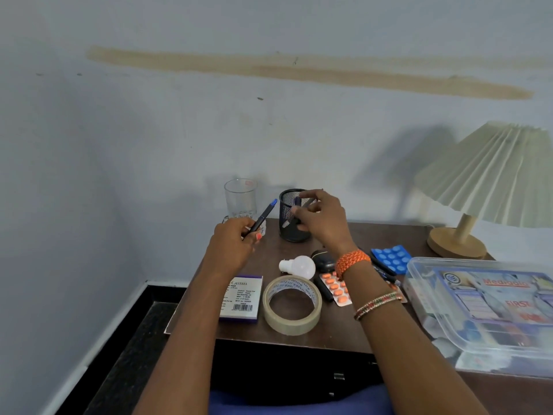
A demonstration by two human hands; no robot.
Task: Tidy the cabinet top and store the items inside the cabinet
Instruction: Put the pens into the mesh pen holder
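Note:
A dark wooden cabinet top (368, 327) carries scattered items. My left hand (236, 239) grips a dark pen with a blue tip (263, 217), tip pointing up and right. My right hand (321, 220) pinches a second dark blue pen (297, 202) over the rim of a black mesh pen holder (287, 223) at the back. In front lie a white bulb (299, 266), a tape roll (291, 304), a small white and purple box (241, 298), an orange pill strip (335, 287) and a blue pill strip (390, 257).
An empty glass (241, 199) stands at the back left by the wall. A clear plastic first-aid box (484, 301) fills the right side. A pleated lamp (490, 187) on a wooden base stands at the back right. More pens (384, 272) lie behind my right wrist.

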